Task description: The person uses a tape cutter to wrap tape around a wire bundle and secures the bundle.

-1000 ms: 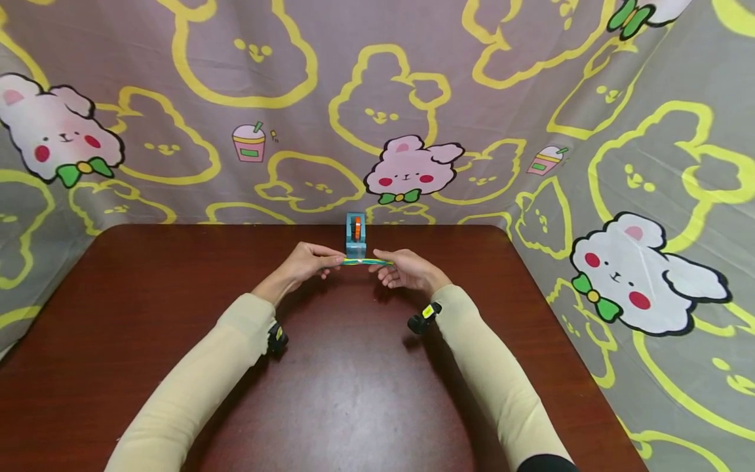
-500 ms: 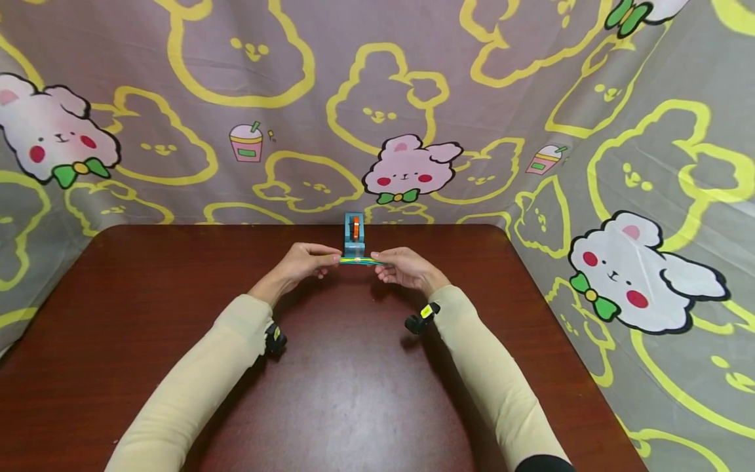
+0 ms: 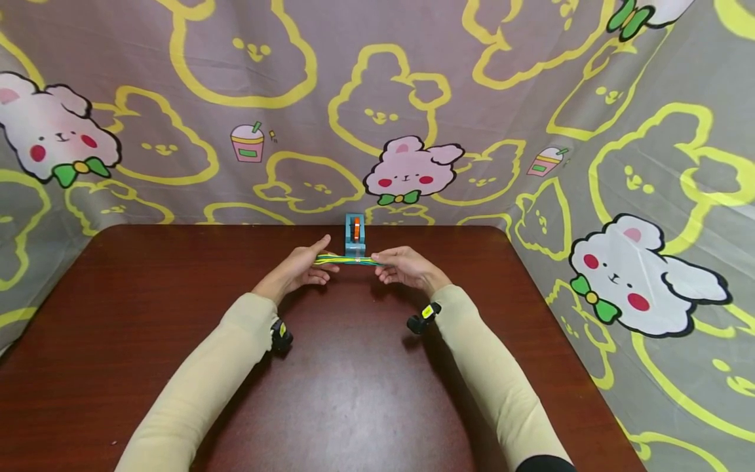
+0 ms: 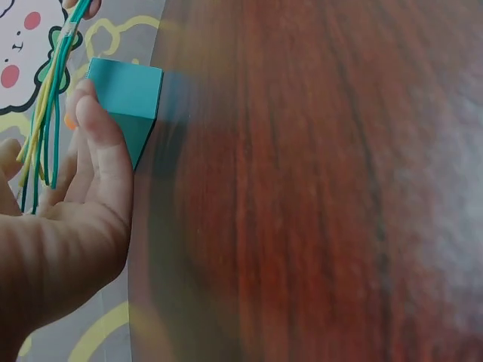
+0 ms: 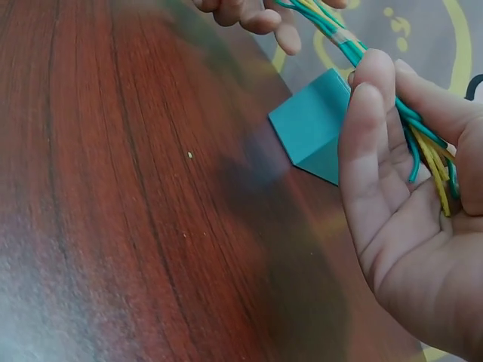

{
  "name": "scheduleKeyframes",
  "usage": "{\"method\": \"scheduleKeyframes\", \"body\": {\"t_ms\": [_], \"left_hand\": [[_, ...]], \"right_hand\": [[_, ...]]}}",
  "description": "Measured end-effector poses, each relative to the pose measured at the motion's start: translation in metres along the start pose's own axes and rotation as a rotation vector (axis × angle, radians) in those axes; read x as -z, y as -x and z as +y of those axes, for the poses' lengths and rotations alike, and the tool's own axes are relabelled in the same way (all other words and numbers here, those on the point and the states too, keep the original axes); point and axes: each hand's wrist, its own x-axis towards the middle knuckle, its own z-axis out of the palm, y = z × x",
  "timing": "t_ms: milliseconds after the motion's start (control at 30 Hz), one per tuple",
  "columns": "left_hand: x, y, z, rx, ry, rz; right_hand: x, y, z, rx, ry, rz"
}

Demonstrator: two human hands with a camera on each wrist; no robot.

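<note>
A bundle of thin green and yellow wires [image 3: 347,260] is held level above the table in front of a blue tape dispenser [image 3: 355,249]. A pale translucent band, which looks like clear tape, wraps the bundle's middle. My right hand [image 3: 409,267] pinches the bundle between thumb and fingers; in the right wrist view, wire ends [image 5: 434,170] stick out past the right palm. My left hand [image 3: 299,267] has its thumb raised and fingers extended beside the other end. In the left wrist view, the loose wire ends [image 4: 45,128] fan out between thumb and fingers, unpinched.
The dispenser, with an orange core, stands at the far edge of the dark wooden table [image 3: 354,387]. Behind and to the sides hangs a patterned cloth [image 3: 307,131]. A tiny pale speck [image 5: 190,154] lies on the table.
My left hand has let go of the wires, lifting its thumb and spreading its fingers, and has shifted slightly left. More of the bundle's left end shows. The right hand keeps its pinch.
</note>
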Motion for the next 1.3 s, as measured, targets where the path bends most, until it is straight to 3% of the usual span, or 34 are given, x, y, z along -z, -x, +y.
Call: {"method": "scheduleKeyframes", "body": {"t_ms": [267,733,1033,1300], "left_hand": [[-0.0017,-0.0032,0.0038,0.079,0.035,-0.056],[-0.0025,-0.0061,0.0049,0.108,0.009,-0.027],[-0.0031,-0.0093,0.0058,0.104,0.004,0.0],[-0.0021,-0.0095,0.0043,0.037,-0.011,-0.008]], "right_hand": [[0.0031,0.0003,-0.002,0.043,0.128,-0.011],[0.0032,-0.0008,-0.0047,0.133,0.276,-0.021],[0.0002,-0.0007,-0.0078,0.231,0.44,0.026],[-0.0025,-0.0014,-0.0086,0.279,0.556,0.091]]}}
